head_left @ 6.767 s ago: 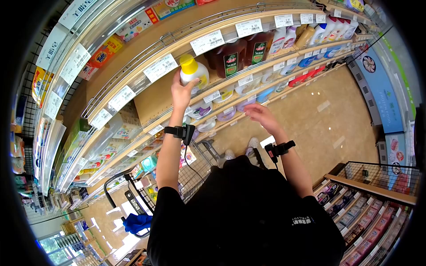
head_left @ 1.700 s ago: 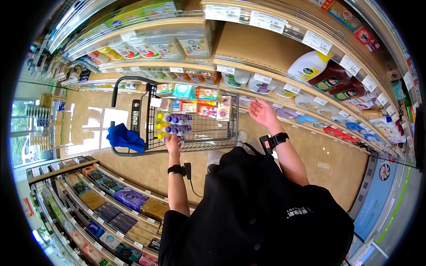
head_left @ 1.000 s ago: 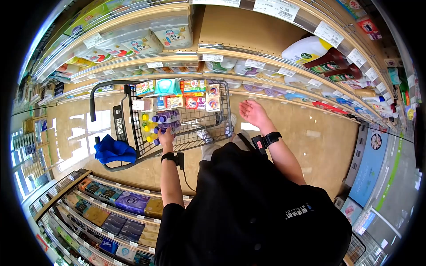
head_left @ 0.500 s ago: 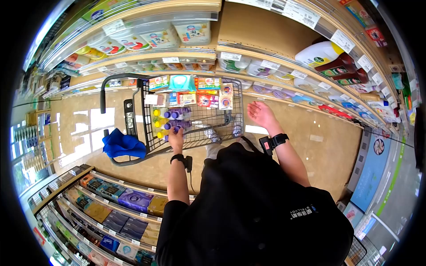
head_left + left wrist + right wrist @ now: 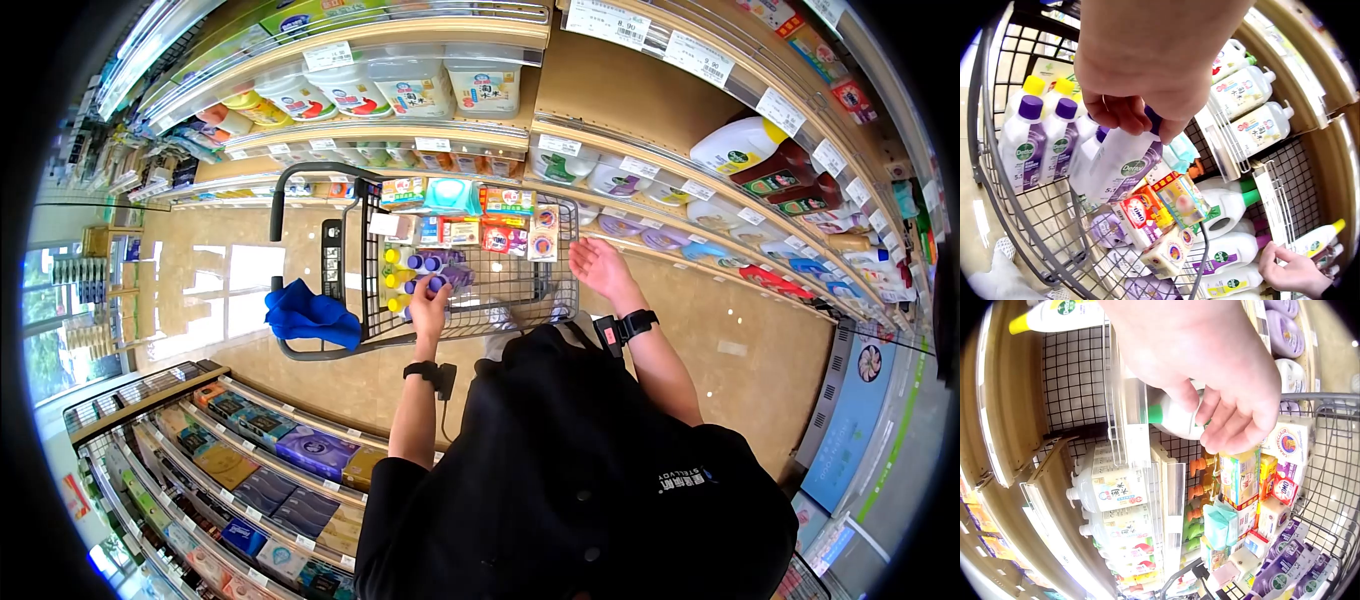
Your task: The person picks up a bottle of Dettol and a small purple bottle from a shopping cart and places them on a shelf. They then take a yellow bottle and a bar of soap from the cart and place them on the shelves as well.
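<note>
My left hand [image 5: 430, 312] reaches down into the wire shopping cart [image 5: 480, 328]. Its fingers pinch the purple cap of a white Dettol bottle [image 5: 1124, 164], which leans at a slant in the left wrist view. Beside it stand more purple-capped Dettol bottles [image 5: 1026, 150], and a row of yellow-capped bottles [image 5: 391, 256] lines the handle end. My right hand [image 5: 603, 268] holds nothing, its fingers loosely bent, near the cart's far end. In the right wrist view it overlaps a green-capped bottle [image 5: 1175, 415] on the shelf.
Boxes and packs, including a red OMO pack [image 5: 497, 240] and a teal pack [image 5: 453, 196], fill the cart's shelf side. A blue cloth [image 5: 312, 313] hangs on the handle. Shelving [image 5: 630, 80] with a yellow-capped bottle [image 5: 738, 147] runs behind; tissue shelves [image 5: 290, 470] stand at front left.
Earlier the left hand gripped a yellow-capped bottle at the shelf; since then it has moved down to the purple-capped bottles in the cart. The right hand stays loosely raised.
</note>
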Available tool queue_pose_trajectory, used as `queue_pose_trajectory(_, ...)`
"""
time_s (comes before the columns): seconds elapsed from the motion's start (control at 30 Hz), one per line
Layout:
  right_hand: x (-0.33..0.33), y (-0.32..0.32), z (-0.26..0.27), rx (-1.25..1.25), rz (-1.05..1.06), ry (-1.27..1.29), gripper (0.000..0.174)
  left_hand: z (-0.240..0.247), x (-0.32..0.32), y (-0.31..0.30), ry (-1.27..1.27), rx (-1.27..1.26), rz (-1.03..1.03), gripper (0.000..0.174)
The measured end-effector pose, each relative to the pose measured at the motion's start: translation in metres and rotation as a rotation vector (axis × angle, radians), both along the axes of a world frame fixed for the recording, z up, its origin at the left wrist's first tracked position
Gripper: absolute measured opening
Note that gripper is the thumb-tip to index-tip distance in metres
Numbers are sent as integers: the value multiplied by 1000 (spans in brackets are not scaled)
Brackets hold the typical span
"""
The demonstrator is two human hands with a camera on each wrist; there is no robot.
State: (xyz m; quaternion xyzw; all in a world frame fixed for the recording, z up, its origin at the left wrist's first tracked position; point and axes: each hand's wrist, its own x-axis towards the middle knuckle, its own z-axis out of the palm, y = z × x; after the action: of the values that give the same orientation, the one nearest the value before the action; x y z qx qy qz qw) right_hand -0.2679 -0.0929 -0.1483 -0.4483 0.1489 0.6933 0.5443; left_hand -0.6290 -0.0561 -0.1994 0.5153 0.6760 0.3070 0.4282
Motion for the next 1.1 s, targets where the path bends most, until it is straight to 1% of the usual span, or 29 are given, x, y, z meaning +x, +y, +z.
queue_pose_trajectory(0.07,-5,0,0,17,8,10,19,11,8,9,-42,71,-64,37)
queue_pose_trajectory(0.1,-7,0,0,19,5,9,19,21,14,13,-49,62,-84,36)
queue_pose_trajectory(0.13,-8,0,0,20,2,7,19,35,23,18,-110,62,-97,34)
queue_pose_trajectory(0.2,-9,-1,-3,31,-2,13,19,60,38,25,-83,73,-163,32)
queue_pose_trajectory(0.23,-9,-2,-4,40,0,21,19,66,45,30,-161,91,-196,31)
queue_pose_trajectory(0.27,-9,-2,-6,50,2,29,19,71,51,32,-185,99,-219,30)
queue_pose_trajectory(0.37,-11,-5,3,38,33,4,22,100,72,39,-186,123,-315,30)
queue_pose_trajectory(0.43,-12,-9,7,51,38,21,26,113,83,43,-210,109,-387,30)
queue_pose_trajectory(0.53,-16,-12,20,57,61,0,36,123,101,48,-412,51,-480,30)
queue_pose_trajectory(0.67,-24,-18,46,91,140,-23,50,141,128,45,-528,33,-571,28)
queue_pose_trajectory(0.77,-29,-23,71,193,192,48,53,145,144,43,-519,19,-675,30)
queue_pose_trajectory(0.87,-29,-30,63,298,132,81,47,154,165,39,-494,-1,-787,32)
queue_pose_trajectory(0.9,-29,-32,62,262,85,51,42,161,170,36,-477,-9,-821,33)
queue_pose_trajectory(0.93,-26,-35,55,282,67,50,42,165,174,35,-456,-17,-853,34)
queue_pose_trajectory(0.97,-22,-37,47,303,52,51,42,165,180,34,-454,-4,-869,40)
queue_pose_trajectory(1.03,-16,-42,48,332,58,17,43,167,190,31,-407,80,-899,43)
queue_pose_trajectory(1.1,-9,-45,49,322,5,9,42,163,199,31,-361,141,-937,49)
